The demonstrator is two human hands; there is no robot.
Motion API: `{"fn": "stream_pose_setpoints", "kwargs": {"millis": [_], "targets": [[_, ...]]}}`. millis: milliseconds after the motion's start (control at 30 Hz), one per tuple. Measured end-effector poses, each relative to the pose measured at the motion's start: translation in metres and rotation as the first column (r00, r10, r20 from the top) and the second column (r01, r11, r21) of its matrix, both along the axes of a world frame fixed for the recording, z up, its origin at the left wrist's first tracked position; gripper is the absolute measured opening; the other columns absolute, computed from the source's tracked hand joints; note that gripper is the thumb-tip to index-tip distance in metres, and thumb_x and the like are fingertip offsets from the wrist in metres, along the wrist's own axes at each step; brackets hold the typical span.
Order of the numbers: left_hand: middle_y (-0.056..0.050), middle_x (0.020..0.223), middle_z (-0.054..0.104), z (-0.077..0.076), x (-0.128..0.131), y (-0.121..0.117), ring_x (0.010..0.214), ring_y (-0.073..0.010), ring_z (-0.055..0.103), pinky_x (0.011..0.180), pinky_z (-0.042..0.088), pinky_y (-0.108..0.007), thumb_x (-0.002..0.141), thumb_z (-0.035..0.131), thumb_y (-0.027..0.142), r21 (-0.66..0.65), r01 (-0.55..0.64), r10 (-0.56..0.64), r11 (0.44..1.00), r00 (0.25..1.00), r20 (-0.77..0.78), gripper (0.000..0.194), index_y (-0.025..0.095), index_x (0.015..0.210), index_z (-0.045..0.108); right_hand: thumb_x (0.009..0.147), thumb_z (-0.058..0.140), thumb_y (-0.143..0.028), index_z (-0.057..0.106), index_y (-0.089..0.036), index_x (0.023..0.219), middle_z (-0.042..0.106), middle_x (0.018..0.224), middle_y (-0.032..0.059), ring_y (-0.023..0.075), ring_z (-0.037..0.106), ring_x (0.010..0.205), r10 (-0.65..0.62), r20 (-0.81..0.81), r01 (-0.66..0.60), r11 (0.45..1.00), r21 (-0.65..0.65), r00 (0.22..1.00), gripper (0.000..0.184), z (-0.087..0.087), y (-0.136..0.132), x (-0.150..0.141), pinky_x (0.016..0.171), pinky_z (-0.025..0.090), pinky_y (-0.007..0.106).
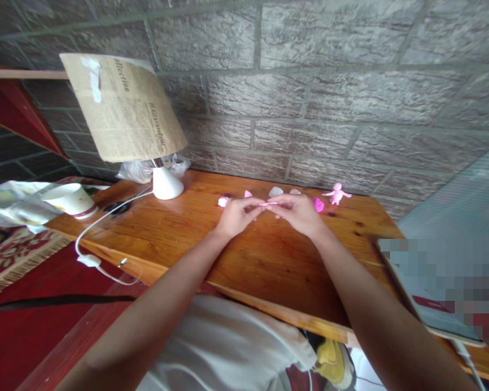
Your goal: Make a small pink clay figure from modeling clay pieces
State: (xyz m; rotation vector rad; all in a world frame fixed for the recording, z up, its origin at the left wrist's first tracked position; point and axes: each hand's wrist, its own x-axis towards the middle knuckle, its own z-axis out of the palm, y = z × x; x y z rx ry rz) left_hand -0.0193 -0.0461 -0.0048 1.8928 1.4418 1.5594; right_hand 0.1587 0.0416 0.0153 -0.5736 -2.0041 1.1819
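Observation:
My left hand [236, 215] and my right hand [300, 214] meet above the middle of the wooden table. Thumbs and fingertips of both are closed on a thin strip of pink modelling clay [268, 204]. A pale pink lump [223, 201] lies just left of my left hand, and a pink pointed piece [248, 194] shows behind it. Behind my right hand are a white flat piece [275, 191] and a partly hidden pale pink one [295, 191]. To its right sit a bright magenta lump [318, 205] and a small pink figure [337, 194] standing with arms out.
A lamp [168, 183] with a newsprint shade stands at the table's back left, its white cord hanging over the front edge. Near it are black-handled scissors [118, 208] and a paper cup [70, 200]. A tablet-like screen [427, 288] lies at the right. A brick-patterned wall [269, 98] rises behind.

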Motion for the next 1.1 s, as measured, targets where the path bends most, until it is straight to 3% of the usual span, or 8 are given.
{"fn": "stream_pose_setpoints", "kwargs": {"millis": [167,367,467,767,1100], "targets": [[-0.003,0.075,0.076,-0.0017,-0.0001,0.0009,0.052,-0.011,0.065,0.055,0.051,-0.02,0.087,0.068,0.041,-0.045,0.017,-0.015,0.999,0.999,0.034,0.028,0.016,0.098,0.076,0.073,0.077,-0.059,0.079,-0.02,0.085,0.076,0.083,0.0066,0.0175,0.068,0.064,0.05,0.022,-0.05,0.999,0.007,0.998,0.041,0.0015,-0.0007,0.0,0.06,0.057,0.032],[-0.003,0.077,0.077,-0.0018,0.0,0.0007,0.052,-0.0111,0.065,0.055,0.05,-0.021,0.088,0.066,0.037,-0.062,-0.019,0.021,0.998,0.999,0.035,0.024,0.016,0.096,0.075,0.067,0.084,-0.049,0.074,-0.019,0.106,0.078,0.09,0.0072,0.018,0.07,0.066,0.03,0.005,-0.029,0.996,-0.084,1.0,0.05,-0.0002,0.0,0.0001,0.067,0.058,0.035],[-0.003,0.077,0.077,-0.0013,0.0,0.0008,0.053,-0.0116,0.066,0.055,0.051,-0.021,0.088,0.067,0.038,-0.066,-0.042,0.044,0.997,0.998,0.041,0.025,0.016,0.096,0.074,0.066,0.085,-0.047,0.074,-0.02,0.104,0.078,0.088,0.0061,0.0165,0.069,0.063,0.052,-0.016,-0.053,0.993,-0.106,0.999,0.048,0.0027,0.0016,0.002,0.065,0.058,0.033],[-0.003,0.069,0.074,0.0022,0.0023,-0.0014,0.048,-0.0108,0.064,0.051,0.05,-0.019,0.088,0.067,0.043,-0.107,0.013,-0.008,0.994,0.999,0.046,0.031,0.015,0.101,0.07,0.076,0.077,-0.053,0.078,-0.02,0.092,0.076,0.087,0.0051,0.0143,0.066,0.063,0.053,-0.025,-0.052,0.999,0.016,0.998,0.037,0.0063,0.0018,0.0035,0.059,0.055,0.028],[-0.003,0.065,0.073,0.0047,0.0028,-0.0033,0.046,-0.0107,0.063,0.049,0.048,-0.018,0.088,0.066,0.048,-0.106,0.026,-0.022,0.994,0.999,0.04,0.036,0.014,0.1,0.071,0.076,0.077,-0.056,0.078,-0.02,0.092,0.076,0.085,0.0043,0.0136,0.066,0.062,0.069,-0.016,-0.069,0.998,0.008,0.997,0.04,0.0068,-0.0008,0.0028,0.059,0.055,0.028]]}}
